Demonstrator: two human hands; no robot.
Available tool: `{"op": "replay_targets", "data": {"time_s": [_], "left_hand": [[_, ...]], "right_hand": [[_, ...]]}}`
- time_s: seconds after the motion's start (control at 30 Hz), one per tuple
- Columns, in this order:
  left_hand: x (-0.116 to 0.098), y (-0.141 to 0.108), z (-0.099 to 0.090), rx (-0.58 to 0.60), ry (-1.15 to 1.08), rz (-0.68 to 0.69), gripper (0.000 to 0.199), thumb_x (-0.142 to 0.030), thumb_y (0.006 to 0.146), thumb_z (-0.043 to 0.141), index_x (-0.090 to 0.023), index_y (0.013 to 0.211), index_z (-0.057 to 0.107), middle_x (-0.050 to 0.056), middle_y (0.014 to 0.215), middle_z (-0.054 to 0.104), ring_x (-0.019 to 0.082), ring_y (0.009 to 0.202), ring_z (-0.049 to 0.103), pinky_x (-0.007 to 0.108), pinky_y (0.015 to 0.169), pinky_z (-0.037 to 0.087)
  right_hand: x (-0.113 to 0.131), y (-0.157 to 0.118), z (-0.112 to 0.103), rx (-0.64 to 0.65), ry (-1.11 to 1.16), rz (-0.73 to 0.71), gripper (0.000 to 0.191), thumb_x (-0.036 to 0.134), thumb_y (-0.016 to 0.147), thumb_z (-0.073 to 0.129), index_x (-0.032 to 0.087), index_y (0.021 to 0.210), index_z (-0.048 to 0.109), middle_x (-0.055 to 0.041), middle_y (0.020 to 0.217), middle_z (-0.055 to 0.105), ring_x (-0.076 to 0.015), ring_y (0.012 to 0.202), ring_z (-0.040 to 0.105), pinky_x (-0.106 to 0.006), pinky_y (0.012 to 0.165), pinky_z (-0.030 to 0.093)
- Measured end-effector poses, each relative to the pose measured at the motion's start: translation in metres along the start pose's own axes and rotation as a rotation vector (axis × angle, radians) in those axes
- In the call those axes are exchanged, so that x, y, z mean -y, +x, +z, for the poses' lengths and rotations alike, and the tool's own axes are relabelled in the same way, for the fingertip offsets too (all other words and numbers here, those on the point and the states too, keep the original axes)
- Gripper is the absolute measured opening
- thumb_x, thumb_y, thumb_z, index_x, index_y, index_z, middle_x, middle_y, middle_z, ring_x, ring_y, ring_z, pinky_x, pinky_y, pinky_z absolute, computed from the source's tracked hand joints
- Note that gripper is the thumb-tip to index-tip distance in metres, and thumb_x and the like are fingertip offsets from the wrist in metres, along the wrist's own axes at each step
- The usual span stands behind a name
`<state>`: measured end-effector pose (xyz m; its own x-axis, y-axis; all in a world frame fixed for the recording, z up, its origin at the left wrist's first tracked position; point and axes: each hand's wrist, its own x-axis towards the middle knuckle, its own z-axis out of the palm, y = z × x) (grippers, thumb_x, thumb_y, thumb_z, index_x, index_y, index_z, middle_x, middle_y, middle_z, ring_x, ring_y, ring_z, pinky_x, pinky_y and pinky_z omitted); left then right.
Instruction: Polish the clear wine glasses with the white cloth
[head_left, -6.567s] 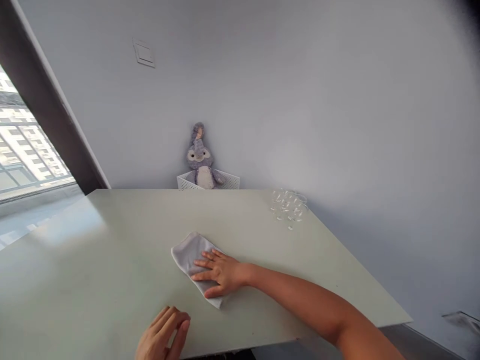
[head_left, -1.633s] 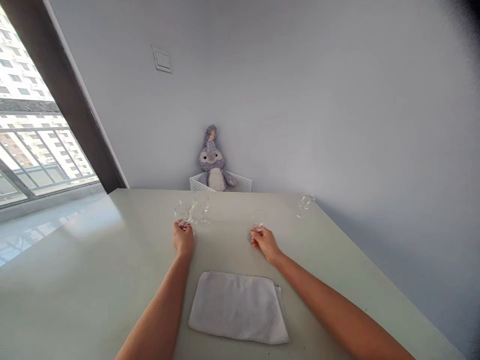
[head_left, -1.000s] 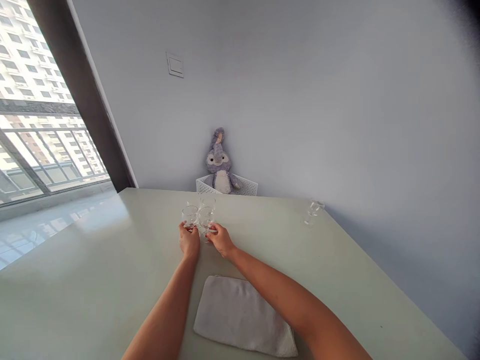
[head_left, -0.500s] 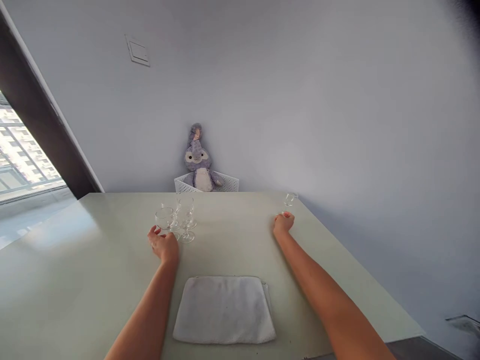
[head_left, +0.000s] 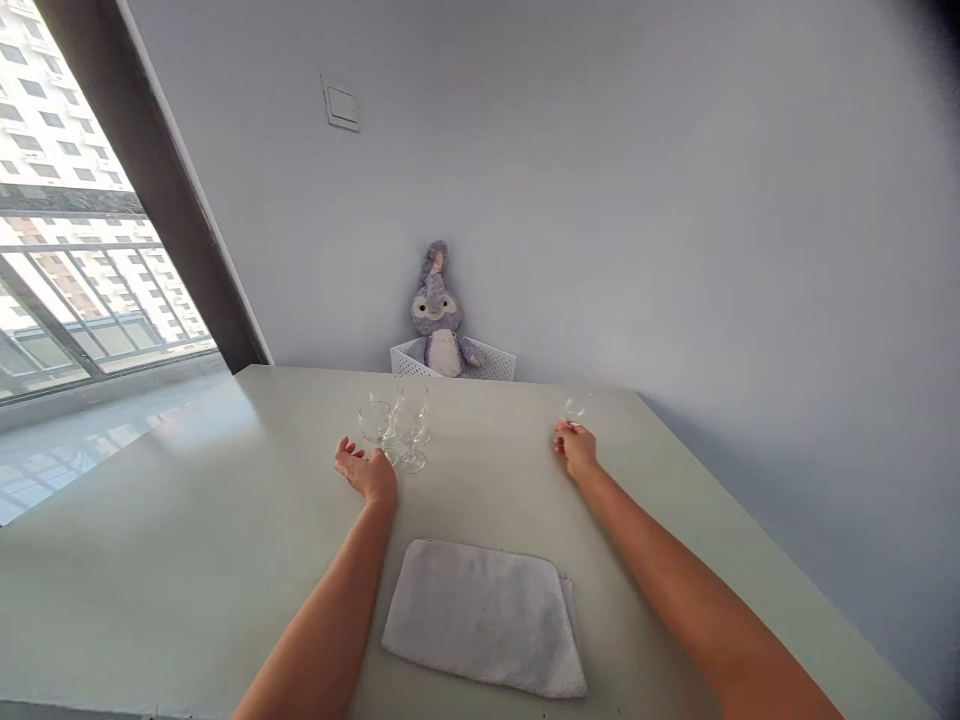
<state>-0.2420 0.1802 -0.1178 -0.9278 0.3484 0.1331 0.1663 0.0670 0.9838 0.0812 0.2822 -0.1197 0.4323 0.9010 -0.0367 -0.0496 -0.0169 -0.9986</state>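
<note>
Several small stemmed glasses stand in one close group on the desk, just beside our left hand. One single glass stands well apart from them, directly at our right hand. A folded grey towel lies nearer to us, between our two arms. At the far edge of the desk is a plush toy in a white basket. Our left fingers are spread open. Our right fingers are pressed together at the foot of the single glass, but we cannot tell if they pinch it.
</note>
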Motion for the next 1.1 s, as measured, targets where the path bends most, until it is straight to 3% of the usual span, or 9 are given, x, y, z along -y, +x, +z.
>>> {"op": "replay_targets", "data": {"time_s": [0.17, 0.27, 0.4, 0.53, 0.63, 0.77, 0.83, 0.93, 1.1], "left_hand": [[-0.008, -0.003, -0.005, -0.036, -0.035, 0.005, 0.053, -0.007, 0.063, 0.048, -0.022, 0.114, 0.039, 0.006, 0.106, 0.042, 0.014, 0.087, 0.048, 0.032, 0.078, 0.038], [-0.02, -0.008, -0.011, -0.095, -0.073, 0.209, 0.056, -0.005, 0.061, 0.045, -0.021, 0.115, 0.039, 0.008, 0.11, 0.041, 0.015, 0.092, 0.045, 0.032, 0.08, 0.038], [-0.038, -0.023, -0.021, -0.126, -0.133, 0.643, 0.048, -0.006, 0.063, 0.045, -0.016, 0.111, 0.045, 0.011, 0.11, 0.043, 0.016, 0.087, 0.045, 0.033, 0.078, 0.039], [-0.047, -0.049, -0.025, 0.097, -0.276, 0.754, 0.028, -0.016, 0.072, 0.048, -0.016, 0.1, 0.049, 0.009, 0.096, 0.052, 0.015, 0.078, 0.047, 0.033, 0.075, 0.04], [-0.05, -0.071, -0.023, 0.518, -0.426, 0.482, 0.02, -0.025, 0.08, 0.045, -0.019, 0.099, 0.049, 0.003, 0.08, 0.057, 0.012, 0.067, 0.048, 0.029, 0.07, 0.041], [-0.052, -0.092, -0.019, 1.21, -0.619, -0.164, 0.037, -0.043, 0.082, 0.043, -0.021, 0.112, 0.045, 0.005, 0.08, 0.063, 0.011, 0.06, 0.053, 0.027, 0.061, 0.042], [-0.052, -0.096, -0.018, 1.439, -0.674, -0.431, 0.049, -0.05, 0.082, 0.04, -0.023, 0.122, 0.037, 0.009, 0.087, 0.065, 0.014, 0.064, 0.058, 0.029, 0.063, 0.043], [-0.051, -0.097, -0.019, 1.601, -0.734, -0.616, 0.056, -0.056, 0.081, 0.037, -0.024, 0.127, 0.034, 0.013, 0.094, 0.065, 0.016, 0.072, 0.061, 0.03, 0.067, 0.044], [-0.05, -0.096, -0.022, 1.71, -0.773, -0.708, 0.053, -0.054, 0.083, 0.034, -0.022, 0.124, 0.037, 0.014, 0.101, 0.063, 0.017, 0.08, 0.061, 0.028, 0.069, 0.043]], "right_hand": [[-0.005, -0.065, 0.057, 0.305, 0.037, 0.084, 0.022, 0.025, 0.059, 0.061, 0.014, 0.078, 0.058, -0.0015, 0.071, 0.059, -0.0061, 0.042, 0.047, -0.018, 0.033, 0.038], [-0.003, -0.098, 0.076, 0.442, 0.058, 0.096, 0.023, 0.025, 0.059, 0.062, 0.014, 0.08, 0.06, -0.0029, 0.076, 0.06, -0.0066, 0.045, 0.048, -0.019, 0.035, 0.039], [0.003, -0.127, 0.08, 0.551, 0.077, 0.098, 0.026, 0.027, 0.059, 0.064, 0.015, 0.082, 0.061, -0.0041, 0.081, 0.061, -0.0068, 0.047, 0.047, -0.02, 0.038, 0.04], [0.013, -0.137, 0.068, 0.593, 0.099, 0.082, 0.031, 0.032, 0.061, 0.064, 0.015, 0.087, 0.062, -0.0059, 0.087, 0.062, -0.0077, 0.051, 0.049, -0.022, 0.043, 0.043], [0.021, -0.139, 0.057, 0.586, 0.095, 0.034, 0.034, 0.035, 0.064, 0.062, 0.014, 0.09, 0.062, -0.0073, 0.09, 0.062, -0.0086, 0.054, 0.05, -0.023, 0.048, 0.045], [0.025, -0.142, 0.045, 0.599, 0.035, -0.107, 0.03, 0.037, 0.069, 0.056, 0.016, 0.089, 0.063, -0.0047, 0.083, 0.062, -0.0102, 0.055, 0.05, -0.023, 0.049, 0.045], [0.024, -0.145, 0.041, 0.614, -0.013, -0.187, 0.025, 0.032, 0.071, 0.051, 0.018, 0.088, 0.063, -0.0017, 0.077, 0.062, -0.0106, 0.055, 0.049, -0.024, 0.052, 0.045], [0.021, -0.149, 0.037, 0.609, -0.083, -0.325, 0.018, 0.022, 0.071, 0.046, 0.02, 0.079, 0.062, 0.0013, 0.068, 0.059, -0.0112, 0.058, 0.049, -0.024, 0.057, 0.043], [0.016, -0.153, 0.036, 0.663, -0.105, -0.459, 0.013, 0.02, 0.071, 0.047, 0.02, 0.071, 0.06, 0.0002, 0.075, 0.059, -0.0134, 0.068, 0.052, -0.025, 0.063, 0.043]]}}
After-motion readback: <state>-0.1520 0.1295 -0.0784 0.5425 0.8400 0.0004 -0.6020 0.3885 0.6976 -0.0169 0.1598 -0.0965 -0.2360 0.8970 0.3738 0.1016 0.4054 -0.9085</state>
